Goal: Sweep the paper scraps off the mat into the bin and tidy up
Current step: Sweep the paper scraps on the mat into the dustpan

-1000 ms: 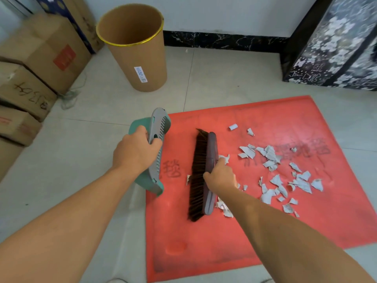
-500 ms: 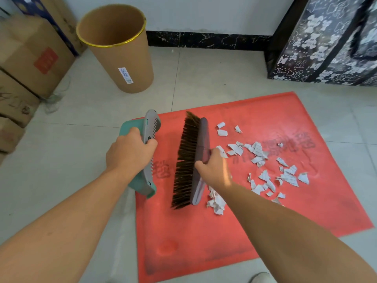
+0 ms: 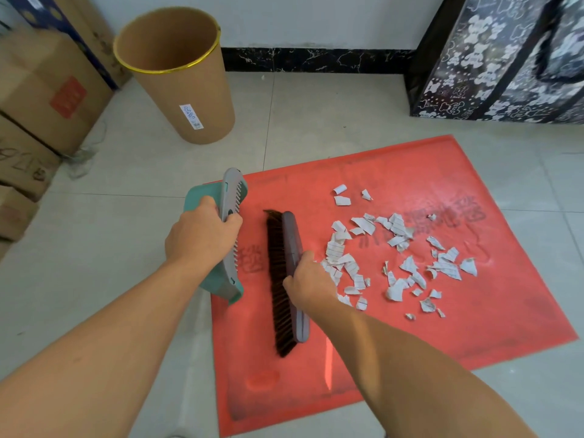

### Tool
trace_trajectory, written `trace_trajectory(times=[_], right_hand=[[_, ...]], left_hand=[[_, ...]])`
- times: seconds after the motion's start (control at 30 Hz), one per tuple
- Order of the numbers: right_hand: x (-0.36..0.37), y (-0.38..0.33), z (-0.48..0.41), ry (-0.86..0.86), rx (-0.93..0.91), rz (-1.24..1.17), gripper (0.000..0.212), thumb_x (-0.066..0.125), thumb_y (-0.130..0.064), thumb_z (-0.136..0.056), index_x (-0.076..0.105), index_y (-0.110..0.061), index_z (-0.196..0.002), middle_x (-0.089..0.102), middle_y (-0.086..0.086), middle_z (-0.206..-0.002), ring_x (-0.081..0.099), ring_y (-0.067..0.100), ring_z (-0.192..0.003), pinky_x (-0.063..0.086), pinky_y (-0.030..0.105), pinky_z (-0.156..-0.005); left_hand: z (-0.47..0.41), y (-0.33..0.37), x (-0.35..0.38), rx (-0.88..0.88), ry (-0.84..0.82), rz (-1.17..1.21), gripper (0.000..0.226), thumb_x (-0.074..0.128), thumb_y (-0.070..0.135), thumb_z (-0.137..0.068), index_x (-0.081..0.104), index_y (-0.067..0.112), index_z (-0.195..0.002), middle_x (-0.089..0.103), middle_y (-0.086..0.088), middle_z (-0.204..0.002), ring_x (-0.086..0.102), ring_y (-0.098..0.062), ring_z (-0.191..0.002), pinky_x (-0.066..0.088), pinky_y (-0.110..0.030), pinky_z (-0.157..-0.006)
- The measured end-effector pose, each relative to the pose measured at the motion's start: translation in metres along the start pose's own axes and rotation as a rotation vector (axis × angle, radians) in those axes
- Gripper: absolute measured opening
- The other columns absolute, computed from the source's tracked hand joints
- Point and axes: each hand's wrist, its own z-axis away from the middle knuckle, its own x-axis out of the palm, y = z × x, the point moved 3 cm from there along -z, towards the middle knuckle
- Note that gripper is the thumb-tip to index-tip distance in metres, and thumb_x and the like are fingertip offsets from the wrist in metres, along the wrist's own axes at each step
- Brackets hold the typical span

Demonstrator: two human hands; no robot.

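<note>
R hand (image 3: 308,279) grips the brush (image 3: 294,245) at the middle of its grey back, fingers curled round it. L hand (image 3: 202,235) grips the dustpan (image 3: 229,197) by its grey top edge, fingers wrapped over it, and holds it tilted at the left border of the mat (image 3: 474,327).

Change vs. half a sec ago: then the brush was turned so that the wide face of the bristles showed. Now it is turned back, only a narrow dark strip of bristles shows on its left side, & it seems lower, close to the mat. I cannot tell if the bristles touch the mat. The dustpan has approx. the same pose. The paper scraps (image 3: 398,248) lie spread much as before, all on the right of the brush, the nearest ones just beside R hand.

Meaning for the task, in my judgement: no scrap is collected yet. The brush is btw. the dustpan and the scraps, w/ bristles facing the dustpan, so the next stroke prob. needs it to go over to the far side of the scraps & pull them left.

The bin (image 3: 183,90) stands upright on the floor (image 3: 316,128), well apart from the mat, beyond the dustpan.
</note>
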Motion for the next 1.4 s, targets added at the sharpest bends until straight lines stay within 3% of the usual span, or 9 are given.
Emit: trace_trajectory(times=[0.13,0.27,0.47,0.6,0.73,0.93,1.07,1.2,1.4], right_hand=[[-0.026,0.023,-0.001,0.079,0.059,0.059,0.028,0.052,-0.018,-0.089,0.038,-0.008,-0.111,0.064,0.012,-0.1,0.064,0.036,-0.097,0.042,0.035,-0.069],[-0.049,0.038,-0.003,0.108,0.06,0.121,0.038,0.049,-0.015,-0.09,0.035,-0.004,-0.123,0.061,0.012,-0.1,0.062,0.036,-0.096,0.042,0.035,-0.069],[-0.063,0.023,0.003,0.12,-0.06,0.006,0.026,0.052,-0.021,-0.085,0.035,-0.01,-0.101,0.048,0.004,-0.078,0.055,0.033,-0.077,0.039,0.036,-0.063],[-0.038,0.001,0.01,0.052,-0.077,-0.11,0.031,0.056,-0.027,-0.084,0.034,-0.011,-0.1,0.051,0.011,-0.089,0.059,0.038,-0.088,0.042,0.037,-0.067],[-0.006,-0.004,0.021,-0.026,-0.133,0.008,0.027,0.053,-0.024,-0.087,0.03,-0.013,-0.097,0.045,0.006,-0.084,0.061,0.039,-0.09,0.038,0.037,-0.065],[-0.025,0.019,0.012,0.085,-0.039,0.054,0.027,0.049,-0.02,-0.092,0.04,-0.007,-0.115,0.051,0.006,-0.086,0.063,0.032,-0.091,0.041,0.032,-0.068],[-0.052,0.035,0.002,0.113,-0.022,0.125,0.026,0.046,-0.016,-0.091,0.035,-0.007,-0.112,0.055,0.007,-0.086,0.063,0.034,-0.093,0.04,0.033,-0.069],[-0.075,0.041,-0.002,0.14,-0.09,0.13,0.028,0.049,-0.018,-0.089,0.035,-0.006,-0.111,0.048,0.002,-0.077,0.053,0.032,-0.072,0.039,0.035,-0.062],[-0.072,0.029,-0.002,0.131,-0.18,0.048,0.021,0.048,-0.018,-0.087,0.031,-0.011,-0.096,0.043,0.002,-0.072,0.048,0.03,-0.069,0.032,0.034,-0.057]], left_hand=[[0.004,0.015,0.006,0.032,-0.038,-0.017,0.032,0.049,0.045,-0.086,0.048,0.014,-0.093,0.053,-0.008,-0.082,0.053,-0.034,-0.078,0.041,-0.037,-0.067],[0.008,0.026,0.01,0.035,-0.06,-0.023,0.031,0.049,0.044,-0.086,0.047,0.015,-0.091,0.048,-0.004,-0.075,0.053,-0.033,-0.077,0.041,-0.036,-0.065],[0.012,0.027,0.009,0.037,-0.034,-0.016,0.028,0.049,0.042,-0.087,0.047,0.014,-0.091,0.048,-0.003,-0.072,0.05,-0.029,-0.07,0.038,-0.035,-0.061],[0.012,0.025,0.007,0.032,-0.043,-0.02,0.029,0.048,0.043,-0.087,0.047,0.015,-0.092,0.051,-0.005,-0.075,0.053,-0.029,-0.072,0.041,-0.035,-0.062],[0.008,0.019,0.005,0.004,-0.047,-0.032,0.031,0.048,0.045,-0.087,0.047,0.014,-0.095,0.056,-0.01,-0.086,0.054,-0.034,-0.079,0.042,-0.036,-0.066],[0.006,0.016,0.006,0.0,-0.028,-0.031,0.032,0.048,0.045,-0.087,0.046,0.014,-0.093,0.05,-0.006,-0.076,0.053,-0.034,-0.076,0.041,-0.036,-0.065],[0.01,0.022,0.008,0.02,-0.024,-0.02,0.031,0.048,0.043,-0.087,0.046,0.013,-0.092,0.048,-0.005,-0.073,0.052,-0.032,-0.074,0.039,-0.035,-0.063],[0.012,0.028,0.009,0.035,-0.029,-0.026,0.029,0.049,0.042,-0.087,0.047,0.014,-0.091,0.049,-0.004,-0.072,0.051,-0.03,-0.071,0.038,-0.035,-0.06],[0.017,0.033,0.008,0.049,-0.028,-0.026,0.027,0.049,0.041,-0.088,0.047,0.014,-0.092,0.049,-0.003,-0.071,0.045,-0.022,-0.061,0.035,-0.033,-0.056]])
